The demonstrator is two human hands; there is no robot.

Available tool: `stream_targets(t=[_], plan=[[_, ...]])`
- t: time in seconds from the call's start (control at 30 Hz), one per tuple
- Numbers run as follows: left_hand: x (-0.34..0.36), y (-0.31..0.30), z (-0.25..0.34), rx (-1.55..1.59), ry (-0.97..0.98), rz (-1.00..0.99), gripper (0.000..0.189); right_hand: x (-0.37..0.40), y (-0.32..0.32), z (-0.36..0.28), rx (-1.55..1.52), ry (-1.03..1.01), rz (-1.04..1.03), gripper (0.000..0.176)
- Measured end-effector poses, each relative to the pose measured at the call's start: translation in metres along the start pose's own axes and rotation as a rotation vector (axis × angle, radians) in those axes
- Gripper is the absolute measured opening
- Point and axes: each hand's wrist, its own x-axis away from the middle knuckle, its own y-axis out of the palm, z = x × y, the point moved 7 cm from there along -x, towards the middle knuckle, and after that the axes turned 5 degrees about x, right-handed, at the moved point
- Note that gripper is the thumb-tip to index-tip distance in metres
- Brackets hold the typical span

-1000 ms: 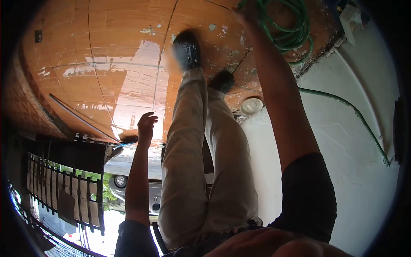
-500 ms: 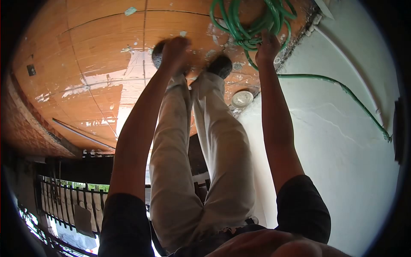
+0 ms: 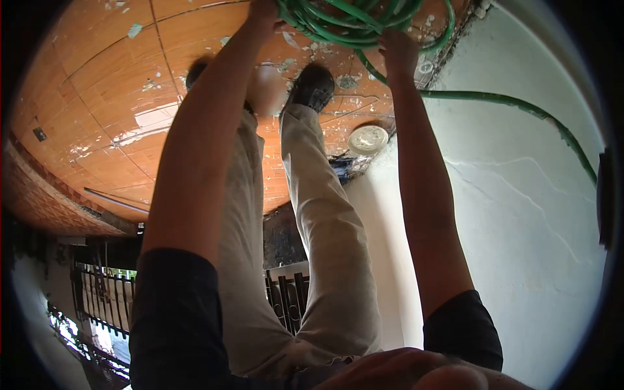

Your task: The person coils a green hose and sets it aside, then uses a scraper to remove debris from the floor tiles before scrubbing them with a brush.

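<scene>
Head view places both of our hands at the coiled green hose (image 3: 354,40), which lies between them and extends past the upper edge of the view. Our left hand (image 3: 264,14) meets the coil's left side; the view cuts it off, so we cannot tell whether its fingers are spread or closed. Our right hand (image 3: 399,55) has its fingers curled at the coil's lower right side and appears to pinch the strands there. From behind the right wrist, a hose length (image 3: 504,99) runs across the pale wall (image 3: 507,227); we cannot confirm that it joins the coil. Toward our body from the right hand, a round white object (image 3: 368,140) rests on the orange tiled floor (image 3: 110,65).

We judge the step in hand to be two-handed handling of the coil. The next move, in our judgement, calls for a firm hold on both sides, so that no strand slips free, with slack allowed toward the wall.
</scene>
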Motion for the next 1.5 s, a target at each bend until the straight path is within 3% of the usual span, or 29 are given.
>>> stream_targets(t=[0.03, 0.1, 0.13, 0.2, 0.27, 0.33, 0.4, 0.47, 0.5, 0.57, 0.6, 0.67, 0.7, 0.77, 0.8, 0.87, 0.93, 0.97, 1.0, 1.03, 1.07, 1.1, 1.13, 1.17, 1.2, 1.27, 1.3, 1.43, 1.5], plan=[[-0.001, 0.001, -0.008, -0.013, -0.007, 0.002, 0.033, -0.009, -0.010, 0.025, -0.177, 0.176, 0.122, 0.020], [0.001, -0.008, 0.003, 0.179, 0.286, 0.189, 0.030, -0.019, 0.003, 0.055, -0.265, 0.327, 0.103, 0.025], [-0.006, -0.014, -0.011, 0.164, 0.288, 0.184, 0.030, -0.017, 0.014, 0.068, -0.344, 0.466, 0.078, 0.030], [-0.012, -0.014, -0.012, -0.007, 0.747, -0.092, 0.031, -0.029, 0.027, 0.070, -0.451, 0.378, 0.032, 0.040], [0.029, 0.012, -0.005, -0.128, 0.749, 0.054, 0.035, -0.042, 0.031, 0.090, -0.729, 0.462, 0.285, 0.038], [0.017, -0.006, -0.032, 0.180, 0.320, 0.211, 0.038, -0.047, 0.031, 0.081, -0.752, 0.388, 0.259, 0.039], [0.015, -0.011, -0.038, 0.198, 0.192, 0.294, 0.041, -0.047, 0.019, 0.077, -0.766, 0.320, 0.243, 0.040], [0.015, 0.004, -0.046, 0.404, 0.071, 0.077, 0.038, -0.039, -0.021, 0.067, -0.703, 0.074, 0.543, 0.048], [0.013, 0.003, -0.053, 0.407, 0.072, 0.076, 0.038, -0.028, -0.024, 0.063, -0.702, 0.071, 0.542, 0.048], [0.003, 0.013, -0.091, 0.546, -0.023, -0.232, 0.035, 0.004, -0.034, 0.071, -0.445, 0.259, 0.695, 0.057], [0.005, 0.024, -0.102, 0.614, -0.073, -0.386, 0.039, 0.006, -0.027, 0.083, -0.320, 0.162, 0.665, 0.065], [0.033, 0.043, -0.098, 0.547, -0.112, -0.360, 0.038, 0.006, -0.002, 0.083, 0.248, 0.103, 0.521, 0.061], [0.039, 0.045, -0.095, 0.461, -0.081, -0.328, 0.036, 0.022, 0.016, 0.056, 0.206, 0.067, 0.432, 0.058], [0.040, 0.040, -0.092, 0.377, -0.052, -0.293, 0.035, 0.036, 0.052, 0.023, 0.740, -0.435, 0.389, 0.050], [0.036, 0.034, -0.084, 0.240, 0.038, -0.298, 0.034, 0.039, 0.056, 0.022, 0.739, -0.432, 0.391, 0.050], [0.022, 0.020, -0.068, 0.091, 0.131, -0.307, 0.035, 0.051, 0.091, 0.001, 0.851, -0.807, 0.143, 0.045], [0.020, 0.024, -0.071, 0.385, -0.165, -0.819, 0.034, 0.027, 0.094, -0.014, 0.895, -0.748, -0.024, 0.044], [0.003, 0.016, -0.067, 0.378, -0.162, -0.811, 0.034, 0.017, 0.099, -0.033, 0.964, -0.609, -0.397, 0.042], [-0.005, 0.020, -0.062, 0.470, -0.241, -1.016, 0.034, 0.019, 0.104, -0.030, 1.013, -0.448, -0.765, 0.042], [0.005, 0.031, -0.057, 0.567, -0.329, -1.223, 0.035, 0.020, 0.111, -0.037, 0.970, -0.726, -0.719, 0.043], [0.004, 0.036, -0.059, 0.565, -0.338, -1.226, 0.035, 0.012, 0.110, -0.029, 0.969, -0.719, -0.713, 0.043], [-0.019, 0.032, -0.059, 0.399, -0.205, -0.802, 0.020, 0.007, 0.111, -0.022, 0.724, -0.425, -0.859, 0.043], [-0.030, 0.016, -0.053, 0.231, -0.070, -0.377, 0.031, 0.008, 0.112, -0.016, 0.468, -0.133, -0.980, 0.043], [-0.045, 0.009, -0.060, 0.133, -0.106, -0.309, 0.019, 0.011, 0.108, -0.012, 0.477, -0.009, -1.025, 0.041], [-0.042, 0.018, -0.059, 0.135, -0.099, -0.307, 0.019, 0.011, 0.110, -0.005, 0.481, -0.015, -1.029, 0.041], [-0.031, 0.018, -0.044, -0.392, 0.136, 0.032, 0.020, 0.008, 0.107, -0.019, 0.608, -0.616, -0.598, 0.039], [-0.118, -0.016, -0.070, -1.308, 0.455, 0.169, 0.033, 0.019, 0.099, -0.029, 0.886, -0.668, -0.429, 0.030], [-0.063, 0.029, -0.052, -1.351, 0.304, 0.361, 0.034, 0.048, 0.076, -0.049, 1.133, -0.651, -0.024, 0.022], [-0.043, 0.026, -0.052, -0.792, 0.470, 0.628, 0.030, 0.048, 0.064, -0.042, 1.120, -0.612, -0.012, 0.023]])
